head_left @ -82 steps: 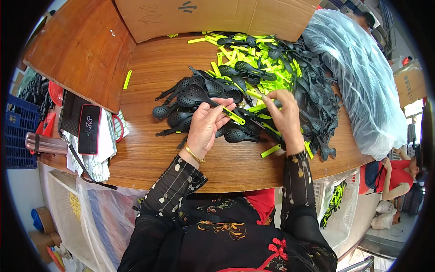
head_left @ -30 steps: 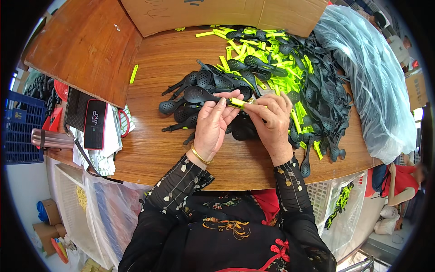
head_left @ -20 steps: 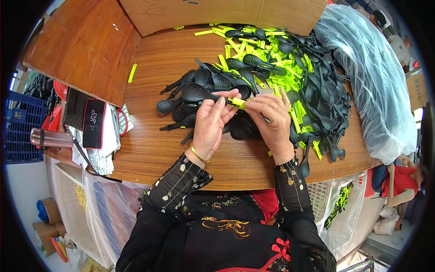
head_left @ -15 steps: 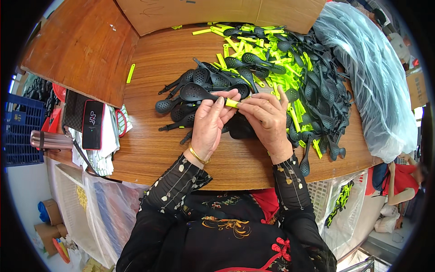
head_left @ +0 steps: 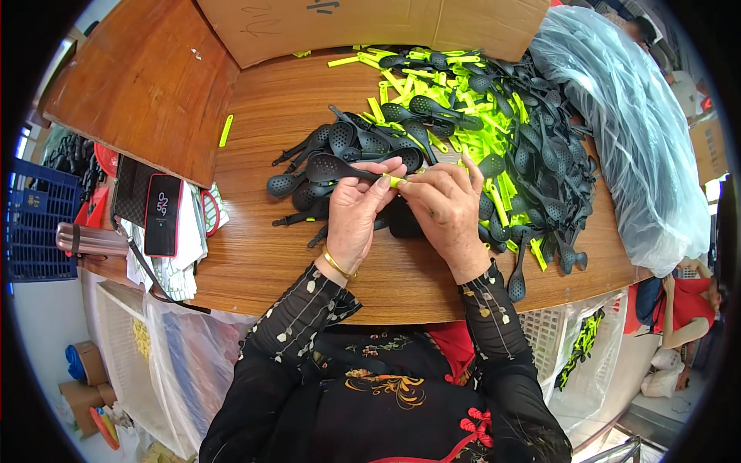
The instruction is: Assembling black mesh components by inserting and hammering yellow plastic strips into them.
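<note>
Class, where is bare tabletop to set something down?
Bare wood: between the papers and left hand, and between both sleeves. Crowded: beyond the right hand to the plastic bundle, with black spoons and green strips; also beyond the left.

Both forearms extended forward from the lower edge of the view and converged toward the midline. The left hand (head_left: 355,220) was turned palm inward, its thumb (head_left: 378,191) pressed against the fingers in a closed grip. The right hand (head_left: 444,212) presented its back to the camera; its fingertips were pinched together and directed left, with one finger extended forward. The two hands were positioned just beside each other, thumb regions adjacent.
</note>
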{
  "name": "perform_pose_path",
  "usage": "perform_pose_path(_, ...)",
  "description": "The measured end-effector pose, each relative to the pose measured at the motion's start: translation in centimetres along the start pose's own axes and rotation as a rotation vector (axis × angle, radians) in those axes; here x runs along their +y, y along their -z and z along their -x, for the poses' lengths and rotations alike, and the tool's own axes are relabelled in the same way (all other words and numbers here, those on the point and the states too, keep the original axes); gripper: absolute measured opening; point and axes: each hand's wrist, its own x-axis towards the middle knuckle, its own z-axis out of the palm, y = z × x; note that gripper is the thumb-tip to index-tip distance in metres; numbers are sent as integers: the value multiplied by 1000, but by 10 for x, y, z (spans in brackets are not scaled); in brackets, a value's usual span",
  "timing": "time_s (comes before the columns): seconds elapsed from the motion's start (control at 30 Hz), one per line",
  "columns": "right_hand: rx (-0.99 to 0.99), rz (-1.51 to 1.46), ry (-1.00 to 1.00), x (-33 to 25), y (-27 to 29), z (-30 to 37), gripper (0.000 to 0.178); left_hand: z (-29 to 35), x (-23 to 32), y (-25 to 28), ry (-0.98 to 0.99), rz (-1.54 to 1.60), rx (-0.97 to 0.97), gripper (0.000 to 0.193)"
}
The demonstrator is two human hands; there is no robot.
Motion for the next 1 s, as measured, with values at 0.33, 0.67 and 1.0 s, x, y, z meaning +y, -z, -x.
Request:
perform_pose_path(0.33,-33,-440,-196,1,19,1,17,6,23,-21,-99,45,-138,36)
perform_pose_path(0.67,-72,-497,-107,2,11,1,13,5,19,-1,-44,43,-139,41)
perform_pose_path(1.0,1,-405,-97,7,14,6,14,3,7,0,-1,-93,-286,38)
